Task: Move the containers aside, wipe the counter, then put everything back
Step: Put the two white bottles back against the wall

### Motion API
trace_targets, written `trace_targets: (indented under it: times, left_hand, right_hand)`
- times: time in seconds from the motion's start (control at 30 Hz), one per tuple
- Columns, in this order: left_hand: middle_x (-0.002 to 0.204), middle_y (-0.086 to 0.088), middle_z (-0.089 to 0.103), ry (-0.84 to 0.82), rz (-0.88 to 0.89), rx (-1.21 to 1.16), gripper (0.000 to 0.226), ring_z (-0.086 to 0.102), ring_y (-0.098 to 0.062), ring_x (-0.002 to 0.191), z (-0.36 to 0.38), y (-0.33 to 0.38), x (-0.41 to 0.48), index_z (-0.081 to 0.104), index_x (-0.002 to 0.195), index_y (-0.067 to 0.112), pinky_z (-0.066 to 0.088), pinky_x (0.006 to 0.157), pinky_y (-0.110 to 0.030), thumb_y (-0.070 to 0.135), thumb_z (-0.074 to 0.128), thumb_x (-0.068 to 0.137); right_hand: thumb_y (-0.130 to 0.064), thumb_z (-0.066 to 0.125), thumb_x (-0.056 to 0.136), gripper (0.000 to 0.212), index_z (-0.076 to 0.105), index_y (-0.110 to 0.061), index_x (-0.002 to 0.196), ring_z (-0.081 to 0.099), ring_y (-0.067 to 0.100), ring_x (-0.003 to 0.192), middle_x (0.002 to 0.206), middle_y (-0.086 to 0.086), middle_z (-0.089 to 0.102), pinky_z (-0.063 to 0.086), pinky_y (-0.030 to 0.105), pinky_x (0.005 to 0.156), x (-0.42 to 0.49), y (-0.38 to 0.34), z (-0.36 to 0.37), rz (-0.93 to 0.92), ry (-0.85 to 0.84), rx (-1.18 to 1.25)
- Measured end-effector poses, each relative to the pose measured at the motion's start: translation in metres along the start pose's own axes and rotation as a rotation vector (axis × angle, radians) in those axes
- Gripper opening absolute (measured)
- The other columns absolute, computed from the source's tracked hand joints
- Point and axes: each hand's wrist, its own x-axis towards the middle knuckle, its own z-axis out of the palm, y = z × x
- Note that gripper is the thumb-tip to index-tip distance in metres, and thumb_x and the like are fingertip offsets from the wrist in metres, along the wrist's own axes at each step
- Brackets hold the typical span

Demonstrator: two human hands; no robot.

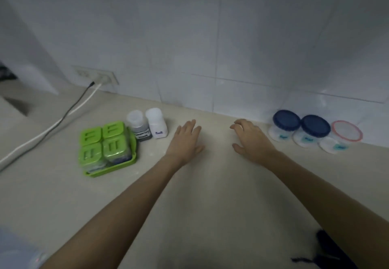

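Two bare hands reach over the pale counter (210,195), both empty: the left hand (185,142) flat with fingers together, the right hand (251,140) spread and slightly curled. At 9 o'clock of the left hand stand a salt shaker (156,126), a grey shaker (140,126) and a green tray (109,148) of four lidded boxes. At 3 o'clock of the right hand sit two blue-lidded jars (301,128) and a red-rimmed jar (345,136) against the tiled wall (210,47).

Both empty hands (186,141) (251,140) reach over the counter (210,195).
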Motion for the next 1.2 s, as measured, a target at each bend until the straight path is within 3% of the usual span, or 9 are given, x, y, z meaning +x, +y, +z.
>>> trace_targets:
  times: [0.13,0.27,0.43,0.53,0.63,0.8,1.03,1.2]
  left_hand:
    - [0.155,-0.013,0.025,0.077,-0.042,0.07,0.057,0.019,-0.029,0.145,-0.039,-0.078,-0.015,0.036,0.14,0.01,0.011,0.118,-0.047,0.035,0.053,0.091]
    - [0.141,-0.021,0.046,0.17,-0.137,0.072,0.056,0.041,-0.037,0.131,-0.059,-0.153,-0.024,0.05,0.129,0.006,0.03,0.11,-0.048,0.034,0.06,0.081]
    - [0.15,-0.015,0.035,0.116,-0.247,-0.072,0.064,0.035,-0.033,0.135,-0.058,-0.196,-0.024,0.035,0.143,0.014,0.027,0.112,-0.04,0.031,0.062,0.087]
    - [0.136,-0.012,0.046,0.153,-0.271,-0.193,0.056,0.05,-0.033,0.12,-0.052,-0.204,-0.019,0.039,0.139,0.017,0.043,0.095,-0.04,0.026,0.06,0.088]
    - [0.123,-0.013,0.051,0.192,-0.273,-0.205,0.053,0.057,-0.035,0.106,-0.052,-0.21,-0.013,0.043,0.132,0.016,0.048,0.083,-0.042,0.026,0.064,0.085]
    - [0.119,-0.009,0.052,0.12,-0.234,-0.216,0.057,0.057,-0.032,0.107,-0.06,-0.213,-0.002,0.051,0.128,0.013,0.043,0.087,-0.038,0.029,0.072,0.077]
    - [0.12,-0.006,0.051,-0.05,0.057,-0.175,0.056,0.06,-0.029,0.099,-0.051,-0.134,0.029,0.051,0.129,0.015,0.049,0.085,-0.036,0.03,0.071,0.079]
    - [0.12,-0.007,0.054,-0.053,0.148,-0.212,0.058,0.058,-0.028,0.103,-0.03,-0.048,0.074,0.05,0.132,0.014,0.041,0.086,-0.031,0.03,0.071,0.08]
  right_hand:
    - [-0.02,0.063,0.079,0.049,0.05,-0.006,0.124,0.048,0.034,0.12,0.134,0.017,0.047,0.043,0.042,0.097,0.063,-0.074,0.001,-0.113,0.093,0.059]
    - [-0.023,0.061,0.081,0.06,0.039,-0.01,0.136,0.039,0.032,0.13,0.145,0.015,0.036,0.039,0.042,0.101,0.121,-0.146,0.019,-0.126,0.083,0.13]
    - [-0.021,0.061,0.084,0.067,0.03,-0.02,0.144,0.027,0.03,0.138,0.156,0.012,0.018,0.032,0.041,0.107,0.167,-0.194,0.038,-0.168,0.0,0.049]
    - [-0.021,0.061,0.086,0.07,0.025,-0.023,0.146,0.025,0.031,0.139,0.156,0.015,0.015,0.032,0.042,0.107,0.185,-0.204,0.047,-0.137,-0.076,0.013]
    - [-0.015,0.059,0.086,0.061,0.033,-0.028,0.139,0.042,0.034,0.125,0.146,0.015,0.03,0.042,0.042,0.096,0.196,-0.201,0.049,-0.092,-0.102,0.107]
    - [-0.015,0.061,0.084,0.048,0.041,-0.027,0.125,0.053,0.03,0.101,0.12,0.01,0.042,0.046,0.036,0.076,0.188,-0.183,0.039,-0.147,-0.123,0.224]
    - [-0.026,0.064,0.083,0.047,0.042,-0.027,0.125,0.057,0.029,0.096,0.118,0.007,0.044,0.047,0.035,0.078,0.129,-0.098,0.021,-0.029,-0.114,0.201]
    - [-0.028,0.063,0.083,0.048,0.042,-0.026,0.127,0.057,0.03,0.096,0.118,0.009,0.047,0.046,0.038,0.084,0.084,-0.018,0.005,0.091,-0.122,0.095]
